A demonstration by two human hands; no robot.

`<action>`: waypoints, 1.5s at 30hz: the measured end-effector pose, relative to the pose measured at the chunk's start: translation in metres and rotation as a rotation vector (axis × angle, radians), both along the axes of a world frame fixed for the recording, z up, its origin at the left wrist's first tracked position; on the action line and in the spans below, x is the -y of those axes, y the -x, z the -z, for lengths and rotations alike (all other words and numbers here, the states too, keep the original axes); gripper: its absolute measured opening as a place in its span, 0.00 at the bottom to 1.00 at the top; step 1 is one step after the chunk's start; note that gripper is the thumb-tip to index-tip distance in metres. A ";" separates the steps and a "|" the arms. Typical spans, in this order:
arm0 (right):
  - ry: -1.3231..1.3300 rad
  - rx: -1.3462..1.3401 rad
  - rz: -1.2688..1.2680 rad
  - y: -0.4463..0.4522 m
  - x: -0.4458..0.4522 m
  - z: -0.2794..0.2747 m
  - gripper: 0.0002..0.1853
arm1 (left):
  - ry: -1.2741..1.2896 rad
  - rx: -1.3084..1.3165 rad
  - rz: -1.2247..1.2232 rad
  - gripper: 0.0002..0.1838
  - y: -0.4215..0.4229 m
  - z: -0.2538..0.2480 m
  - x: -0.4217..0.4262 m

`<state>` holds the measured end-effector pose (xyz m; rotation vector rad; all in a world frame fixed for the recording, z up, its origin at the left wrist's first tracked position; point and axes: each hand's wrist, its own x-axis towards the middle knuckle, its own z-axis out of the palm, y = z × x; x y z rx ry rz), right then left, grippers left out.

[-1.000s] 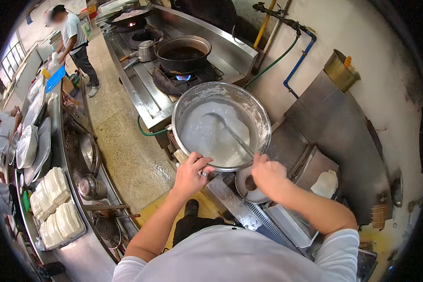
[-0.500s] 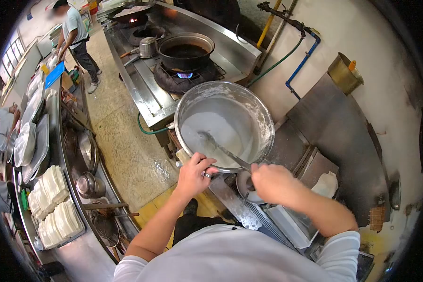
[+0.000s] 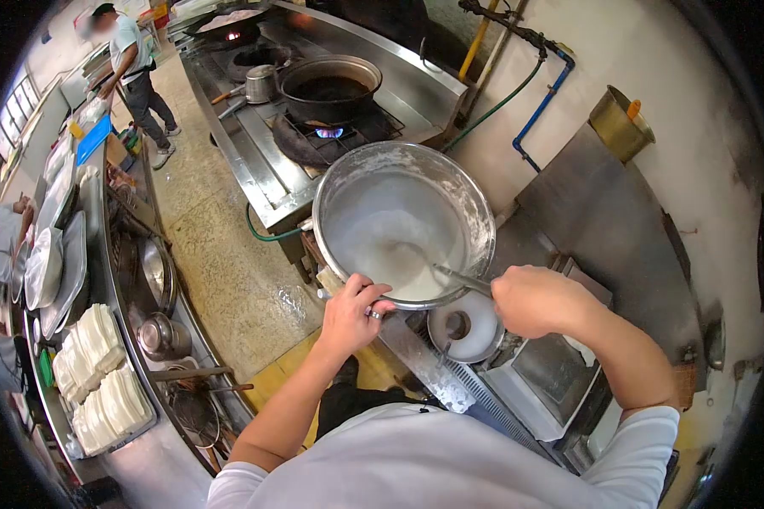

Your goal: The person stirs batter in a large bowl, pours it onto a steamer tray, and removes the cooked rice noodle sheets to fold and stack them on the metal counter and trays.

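Observation:
A large metal bowl [image 3: 481, 182] holds a milky white liquid [image 3: 382, 212]. At its near-left rim, my left hand [image 3: 354, 316] has its fingers closed on the edge, a ring on one finger. My right hand [image 3: 535, 301] is wrapped round the handle of a metal ladle [image 3: 463, 278], just outside the bowl's right near rim. The ladle slants down to the left over the rim, and its head is under the liquid.
Behind the bowl, a dark pot [image 3: 330, 89] stands over a blue flame. White containers [image 3: 110, 411] are stacked on the left counter [image 3: 157, 462]. A person [image 3: 132, 64] stands far left; another person [image 3: 7, 237] is at the left edge. A brass-coloured pot [image 3: 621, 127] sits right.
My right hand has moved right with the ladle, whose head has shifted right and gone under the liquid. My left hand has stayed at the rim.

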<state>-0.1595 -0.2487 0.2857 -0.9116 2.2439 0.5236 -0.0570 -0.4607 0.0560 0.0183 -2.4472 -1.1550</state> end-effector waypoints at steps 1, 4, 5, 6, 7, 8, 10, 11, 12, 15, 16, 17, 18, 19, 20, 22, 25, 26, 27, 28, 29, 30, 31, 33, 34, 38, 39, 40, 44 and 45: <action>0.048 0.014 -0.017 -0.004 0.000 0.002 0.12 | 0.001 -0.003 0.001 0.14 0.000 0.001 0.000; 0.238 -0.035 -0.118 -0.026 0.007 0.028 0.12 | -0.005 -0.006 -0.002 0.14 0.001 0.003 0.000; 0.273 -0.149 -0.124 -0.035 0.009 0.046 0.13 | -0.011 -0.003 -0.005 0.14 0.002 0.002 0.000; 0.308 -0.263 -0.131 -0.043 0.010 0.070 0.15 | -0.017 0.000 -0.008 0.14 0.002 0.001 0.000; 0.342 -0.379 -0.135 -0.046 0.009 0.087 0.16 | -0.003 -0.011 -0.010 0.14 0.003 0.000 0.000; 0.318 -0.425 -0.129 -0.044 0.007 0.096 0.18 | 0.012 -0.022 -0.011 0.14 0.003 0.000 -0.001; 0.268 -0.516 -0.116 -0.038 -0.001 0.109 0.21 | 0.026 -0.038 -0.014 0.14 0.002 0.000 -0.001; 0.234 -0.496 -0.097 -0.028 -0.008 0.112 0.18 | 0.025 -0.043 -0.014 0.14 0.003 0.002 -0.001; 0.207 -0.468 -0.123 -0.022 -0.016 0.107 0.17 | 0.024 -0.049 -0.013 0.14 0.003 0.003 -0.002; 0.158 -0.308 -0.140 -0.005 -0.026 0.069 0.12 | 0.022 -0.047 -0.006 0.14 0.003 0.005 -0.001; 0.115 -0.233 -0.091 -0.002 -0.021 0.049 0.11 | 0.021 -0.050 -0.005 0.14 0.003 0.005 -0.001; 0.072 -0.156 -0.041 0.000 -0.014 0.029 0.10 | 0.019 -0.052 -0.003 0.14 0.003 0.006 -0.001; 0.029 -0.080 0.010 0.001 -0.008 0.012 0.10 | 0.017 -0.055 -0.001 0.14 0.004 0.006 -0.001; 0.019 -0.044 0.035 0.000 -0.002 0.001 0.10 | 0.010 -0.056 -0.002 0.14 0.004 0.006 -0.001; 0.024 -0.018 0.025 -0.002 0.000 0.001 0.10 | 0.002 -0.057 -0.004 0.13 0.004 0.006 -0.001; 0.031 0.033 -0.001 -0.008 0.006 0.004 0.12 | -0.007 -0.054 -0.012 0.13 0.004 0.007 -0.002; 0.246 -0.106 -0.116 -0.030 0.010 0.047 0.15 | 0.002 -0.050 -0.031 0.13 0.004 0.002 -0.002; 0.301 -0.225 -0.127 -0.038 0.012 0.066 0.16 | 0.011 -0.055 -0.034 0.13 0.005 0.001 -0.001; 0.291 -0.311 -0.125 -0.040 0.009 0.084 0.18 | 0.019 -0.061 -0.038 0.13 0.005 0.001 -0.001; 0.281 -0.399 -0.122 -0.039 0.005 0.101 0.19 | 0.009 -0.056 -0.033 0.13 0.005 0.001 0.000; 0.271 -0.485 -0.119 -0.038 0.002 0.109 0.21 | -0.001 -0.050 -0.029 0.13 0.005 0.001 0.000; 0.223 -0.488 -0.116 -0.033 -0.002 0.110 0.21 | -0.011 -0.044 -0.023 0.14 0.004 0.002 0.000; 0.175 -0.491 -0.112 -0.025 -0.010 0.108 0.22 | -0.001 -0.050 -0.018 0.14 0.004 0.003 0.000; 0.120 -0.438 -0.053 -0.013 -0.019 0.092 0.17 | 0.018 -0.062 -0.005 0.14 0.005 0.005 0.002; 0.097 -0.351 -0.059 -0.009 -0.019 0.075 0.15 | 0.020 -0.062 -0.003 0.14 0.005 0.005 0.002; -0.028 -0.028 -0.013 0.005 -0.005 0.009 0.14 | 0.035 -0.052 -0.003 0.14 0.005 0.006 0.001; -0.042 0.011 0.004 0.003 0.001 -0.003 0.13 | 0.039 -0.049 -0.004 0.14 0.004 0.006 0.001; -0.057 0.049 0.022 0.001 0.006 -0.007 0.13 | 0.032 -0.049 -0.005 0.14 0.004 0.007 0.000; 0.229 -0.052 -0.105 -0.027 0.011 0.034 0.13 | 0.007 -0.060 -0.018 0.14 0.005 0.007 -0.001; 0.249 -0.168 -0.126 -0.035 0.012 0.057 0.14 | 0.003 -0.063 -0.022 0.14 0.005 0.007 -0.001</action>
